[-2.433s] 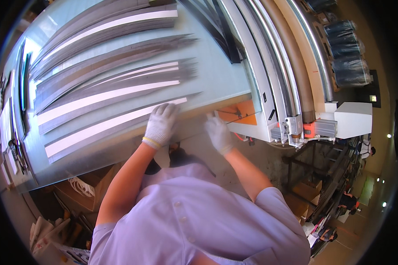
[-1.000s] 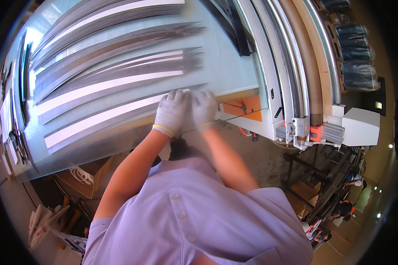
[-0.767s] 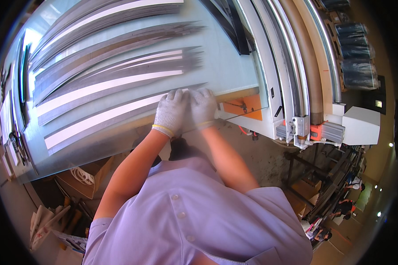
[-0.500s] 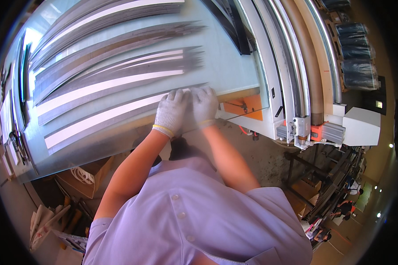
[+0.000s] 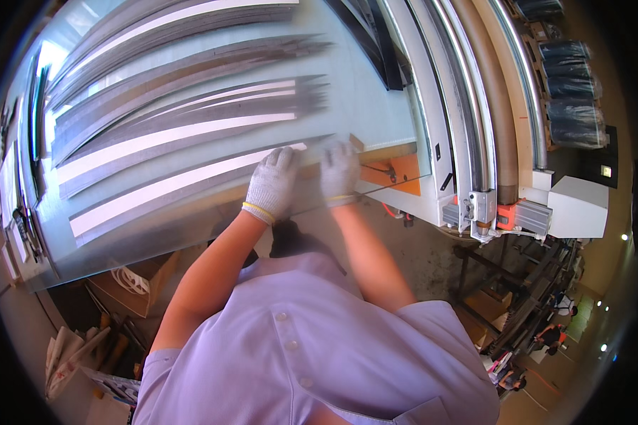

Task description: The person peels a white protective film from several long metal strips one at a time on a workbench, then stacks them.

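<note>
My left hand (image 5: 271, 185), in a white knit glove with a yellow cuff band, has its fingers bent together over the right end of a grey strip (image 5: 170, 188) with a white band along it. This strip lies along the near edge of the glass-like tabletop (image 5: 372, 113). Just right of it, my right hand (image 5: 339, 173), gloved the same way, is smeared by motion. A small brownish piece (image 5: 356, 142) shows beside its fingertips; whether the fingers grip it is unclear.
Several stacks of grey strips (image 5: 184, 99) lie farther back on the table. Black bars (image 5: 368, 42) rest at the far right. A machine with long rollers (image 5: 500, 106) stands to the right. A cardboard box (image 5: 138, 283) sits below the table's left side.
My right hand has shifted right and slightly toward me, away from my left hand. The small brownish piece now shows beside it. My left hand stays nearly in place on the strip.
</note>
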Action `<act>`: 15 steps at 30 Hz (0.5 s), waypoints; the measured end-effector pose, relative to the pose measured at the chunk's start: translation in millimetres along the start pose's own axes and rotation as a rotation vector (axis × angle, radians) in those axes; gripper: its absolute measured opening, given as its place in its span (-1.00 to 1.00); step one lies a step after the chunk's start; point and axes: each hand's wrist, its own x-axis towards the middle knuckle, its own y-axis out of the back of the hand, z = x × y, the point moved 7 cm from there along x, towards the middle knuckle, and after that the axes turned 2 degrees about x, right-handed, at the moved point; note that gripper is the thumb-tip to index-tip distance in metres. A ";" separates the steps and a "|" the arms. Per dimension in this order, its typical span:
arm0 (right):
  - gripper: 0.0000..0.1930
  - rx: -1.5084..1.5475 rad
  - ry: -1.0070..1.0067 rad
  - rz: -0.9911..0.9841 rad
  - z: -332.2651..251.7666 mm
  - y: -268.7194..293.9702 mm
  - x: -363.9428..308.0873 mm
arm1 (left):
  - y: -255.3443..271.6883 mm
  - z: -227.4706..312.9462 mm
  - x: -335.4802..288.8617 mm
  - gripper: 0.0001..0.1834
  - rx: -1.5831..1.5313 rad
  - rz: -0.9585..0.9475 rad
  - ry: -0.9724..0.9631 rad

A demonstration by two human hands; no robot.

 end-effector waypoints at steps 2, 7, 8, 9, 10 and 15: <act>-0.87 0.094 0.032 -0.077 -9.9 -14.3 -4.6 | -3.8 -1.9 0.4 -0.41 -0.016 -0.005 0.003; -0.91 0.135 0.070 -0.111 -19.9 -33.1 4.2 | -1.3 -3.9 0.9 -0.42 -0.050 -0.025 -0.003; -0.91 0.123 0.096 -0.116 -21.9 -35.9 4.7 | 0.5 -5.1 1.1 -0.43 -0.067 -0.020 0.001; -0.91 0.107 0.101 -0.121 -21.8 -37.8 5.2 | 2.6 -6.4 1.6 -0.44 -0.085 -0.015 0.006; -0.91 0.091 0.106 -0.126 -21.4 -39.3 5.7 | 5.7 -9.4 1.2 -0.46 -0.074 0.000 -0.005; -0.89 0.027 0.128 -0.157 -20.0 -45.2 7.3 | 19.9 -39.0 -7.9 -0.53 -0.076 0.042 -0.043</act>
